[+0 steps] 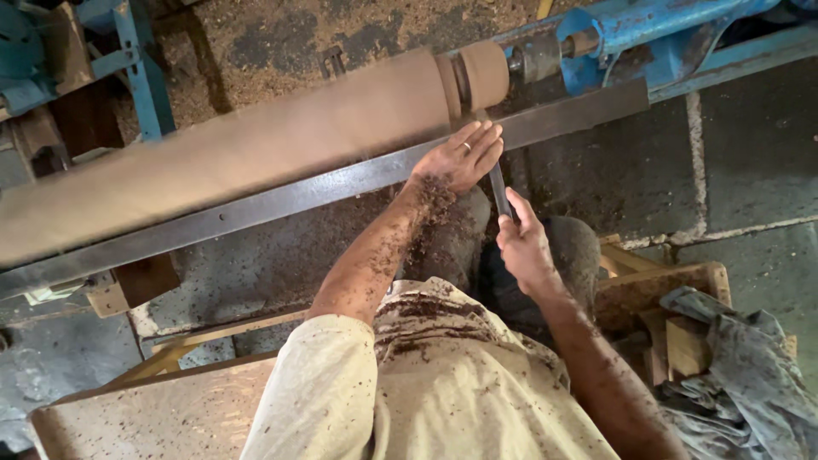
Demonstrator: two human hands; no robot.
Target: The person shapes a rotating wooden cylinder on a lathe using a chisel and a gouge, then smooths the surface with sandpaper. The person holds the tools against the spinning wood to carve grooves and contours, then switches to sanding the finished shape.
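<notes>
While the wood blurs with spin, both hands work a turning chisel at the lathe.
Left hand (460,158): grip pressed flat over the chisel (499,192) where it crosses the steel tool rest (341,183), fingers spread, chips stuck to wrist.
Right hand (524,247): grip clenched round the chisel's lower end, just below the left.
Chisel: narrow dark metal bar, tip at the groove above the left grip.
Workpiece (256,145): long tan cylinder, smooth, matte, tapering leftward.
Lathe frame (648,34): blue painted metal, right of both grips.
Floor (273,34): sawdust-strewn.
</notes>
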